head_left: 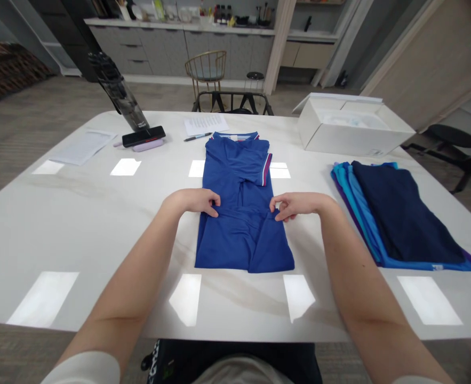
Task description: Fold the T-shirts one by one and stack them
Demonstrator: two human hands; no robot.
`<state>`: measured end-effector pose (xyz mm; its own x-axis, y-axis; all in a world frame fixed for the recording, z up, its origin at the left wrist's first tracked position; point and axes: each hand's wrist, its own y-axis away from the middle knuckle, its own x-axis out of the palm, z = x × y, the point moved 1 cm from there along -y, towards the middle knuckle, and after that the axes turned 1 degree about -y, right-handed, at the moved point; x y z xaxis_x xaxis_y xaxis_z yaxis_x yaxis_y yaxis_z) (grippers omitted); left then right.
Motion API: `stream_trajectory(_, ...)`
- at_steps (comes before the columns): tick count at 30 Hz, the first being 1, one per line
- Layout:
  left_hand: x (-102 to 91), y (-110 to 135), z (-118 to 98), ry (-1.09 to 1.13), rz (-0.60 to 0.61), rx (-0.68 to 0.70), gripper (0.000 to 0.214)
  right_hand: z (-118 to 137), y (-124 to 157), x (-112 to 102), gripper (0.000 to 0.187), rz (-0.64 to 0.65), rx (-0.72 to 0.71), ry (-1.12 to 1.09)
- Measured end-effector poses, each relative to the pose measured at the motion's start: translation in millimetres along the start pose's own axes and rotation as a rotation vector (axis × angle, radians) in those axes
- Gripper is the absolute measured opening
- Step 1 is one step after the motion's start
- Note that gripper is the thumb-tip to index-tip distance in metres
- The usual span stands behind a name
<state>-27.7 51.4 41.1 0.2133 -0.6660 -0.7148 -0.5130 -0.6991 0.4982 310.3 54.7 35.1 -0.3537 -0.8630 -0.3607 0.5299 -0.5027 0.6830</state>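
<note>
A blue short-sleeved shirt (227, 173) lies in front of me on the white table, its sides folded inward into a long strip. Its collar points away from me, and one sleeve with a red and white striped cuff lies across the upper right part. My left hand (197, 201) pinches the cloth at the left edge, about halfway down. Level with it, my right hand (295, 205) has thumb and fingers closed on the right edge. Between the two hands a slightly raised crease runs across the shirt, and the lower part lies flat with some wrinkles.
To the right lies a stack of folded clothes (411, 213), dark navy on top. Behind it stands an open white box (343, 130). Papers (205, 124), a pen (198, 137) and a black stick vacuum cleaner (143, 136) are at the far side of the table (99, 224).
</note>
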Motion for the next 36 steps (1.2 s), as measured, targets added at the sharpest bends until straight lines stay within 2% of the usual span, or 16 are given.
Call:
stream_trajectory(4,4.5,-6,0,0.026,0.0,0.049,0.027,1,-5,3,0.055,-0.053,0.044,0.016)
stream_trajectory(10,2.1,-5,-2,0.05,0.013,0.062,0.027,2,-6,3,0.048,-0.088,0.015,0.073)
stream_trajectory(17,-17.6,16,12,0.031,-0.076,-0.034,0.026,-12,4,-9,0.046,-0.142,0.095,0.034)
stream_trajectory(20,-17.9,16,17,-0.023,-0.113,-0.101,0.022,-12,5,-10,0.044,-0.128,0.092,0.016)
stream_trajectory(23,-13.6,10,10,-0.046,-0.171,-0.047,0.033,-7,6,-9,0.045,-0.103,0.038,0.037)
stream_trajectory(25,-8.9,5,2,-0.062,-0.121,0.011,0.032,-2,6,-9,0.048,-0.115,0.028,0.083)
stream_trajectory(28,-1.4,0,-8,-0.104,-0.03,0.006,0.025,2,8,-9,0.048,-0.152,0.038,0.142)
stream_trajectory(32,5.0,-4,-14,-0.137,-0.08,-0.078,0.031,5,11,-8,0.046,-0.107,-0.002,0.122)
stream_trajectory(36,7.3,-6,-16,-0.164,-0.022,-0.133,0.023,8,14,-7,0.045,-0.076,-0.02,0.101)
